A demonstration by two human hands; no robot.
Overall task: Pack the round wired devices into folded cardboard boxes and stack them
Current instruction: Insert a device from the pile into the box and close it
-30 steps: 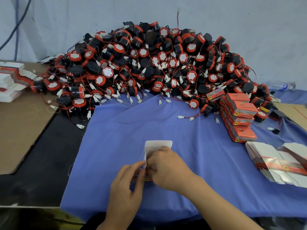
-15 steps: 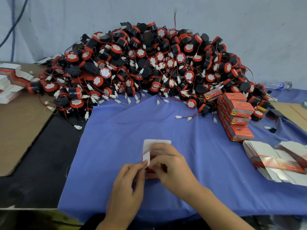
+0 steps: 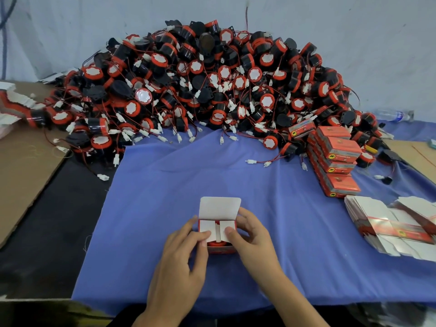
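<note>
A small red-and-white cardboard box (image 3: 218, 210) stands on the blue cloth (image 3: 236, 175) in front of me, its top flap upright. Both side flaps are folded inward over a red round device inside, which shows only as a red edge below them. My left hand (image 3: 181, 260) holds the box's left side with its thumb pressing the left flap. My right hand (image 3: 252, 237) grips the right side, thumb on the right flap. A big heap of black-and-red round wired devices (image 3: 200, 90) fills the back of the table. Closed red boxes (image 3: 335, 159) are stacked at the right.
Flat unfolded box blanks (image 3: 391, 227) lie at the right front. More blanks (image 3: 14, 102) sit at the far left on a brown cardboard sheet (image 3: 21, 175). A plastic bottle (image 3: 394, 115) lies behind the stack. Loose white connectors trail onto the cloth.
The box has been turned open end up. Both side flaps are now folded in and pressed by my thumbs; before, my hands covered most of the box.
</note>
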